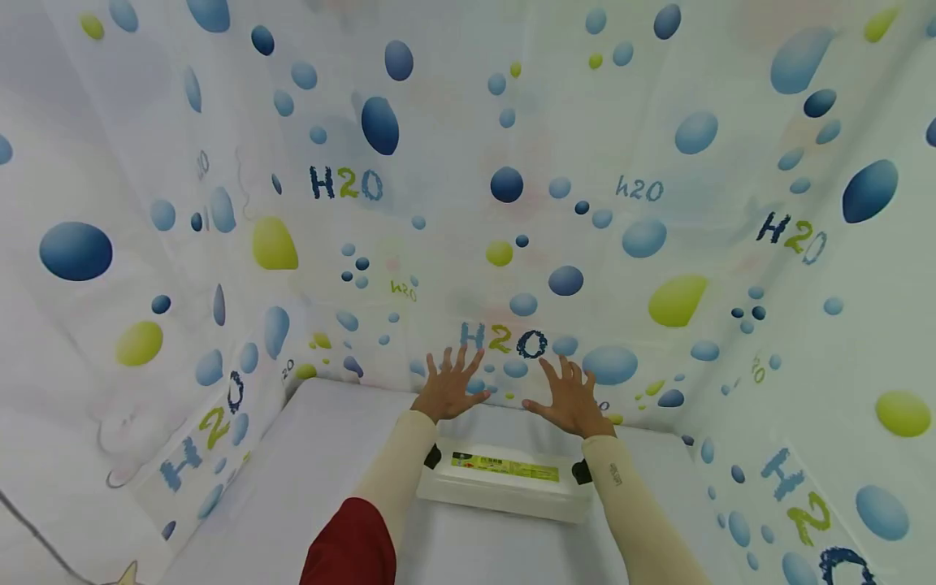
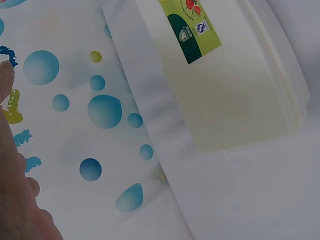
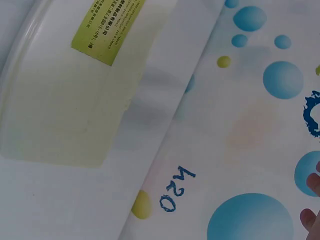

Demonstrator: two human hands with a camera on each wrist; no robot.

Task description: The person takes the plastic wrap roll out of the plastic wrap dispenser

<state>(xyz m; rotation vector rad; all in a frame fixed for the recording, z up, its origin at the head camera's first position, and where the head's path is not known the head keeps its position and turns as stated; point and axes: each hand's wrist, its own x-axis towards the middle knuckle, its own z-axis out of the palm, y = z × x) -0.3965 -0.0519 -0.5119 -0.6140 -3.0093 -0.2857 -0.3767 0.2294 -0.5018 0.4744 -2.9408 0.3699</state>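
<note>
A long cream-white box (image 1: 504, 491) with a yellow-green label (image 1: 504, 466) lies on the white surface in the head view, dark pieces at both ends. Beyond its left end is the left hand (image 1: 449, 388), fingers spread and straight, holding nothing. The right hand (image 1: 572, 400) is spread likewise past the right end. Part of the left hand (image 2: 17, 170) shows at the left edge of the left wrist view, with the box (image 2: 235, 95) to its right. In the right wrist view, fingertips (image 3: 311, 200) appear at the right edge and the box (image 3: 65, 100) at upper left.
White sheeting (image 1: 439, 203) printed with blue and green drops and "H2O" lettering rises behind and on both sides of the white surface (image 1: 322, 455). A dark cord (image 1: 36, 532) runs at the lower left, beside a small yellowish pointed thing (image 1: 128, 574).
</note>
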